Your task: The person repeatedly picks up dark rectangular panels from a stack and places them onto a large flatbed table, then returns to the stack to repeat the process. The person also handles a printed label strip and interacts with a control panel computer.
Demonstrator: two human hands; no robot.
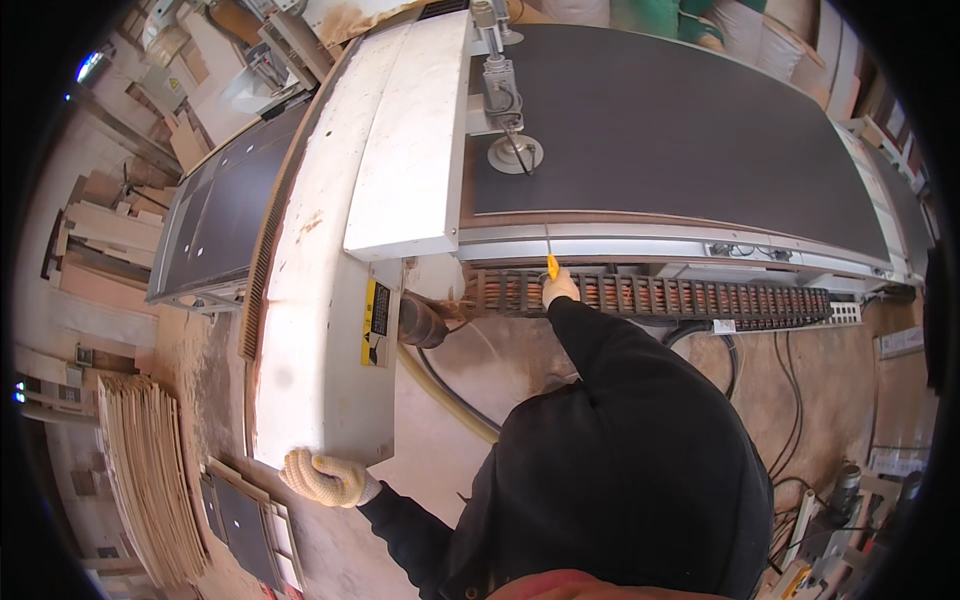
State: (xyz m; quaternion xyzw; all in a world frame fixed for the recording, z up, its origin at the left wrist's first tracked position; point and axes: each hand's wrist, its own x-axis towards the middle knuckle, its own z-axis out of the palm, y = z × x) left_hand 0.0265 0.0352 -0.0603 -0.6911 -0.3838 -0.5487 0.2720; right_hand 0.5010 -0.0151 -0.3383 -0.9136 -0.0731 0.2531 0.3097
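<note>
My right hand [560, 288], in a pale glove, is closed on the yellow handle [552, 266] of a slim tool. Its thin shaft reaches toward the metal edge rail [620, 247] beside a large dark board [670, 130]; whether its tip touches is too small to tell. My left hand [328, 478], also in a pale knit glove, is curled at the near end of a long white machine housing [320, 330], with its fingers against the corner. My black-sleeved arms are spread wide.
A round suction-type pad [515, 154] hangs over the board from the machine. A slatted cable chain [690, 297] runs below the rail. Hoses and cables [455, 395] lie on the floor. At left are stacked thin sheets [150, 480] and another dark panel table [235, 205].
</note>
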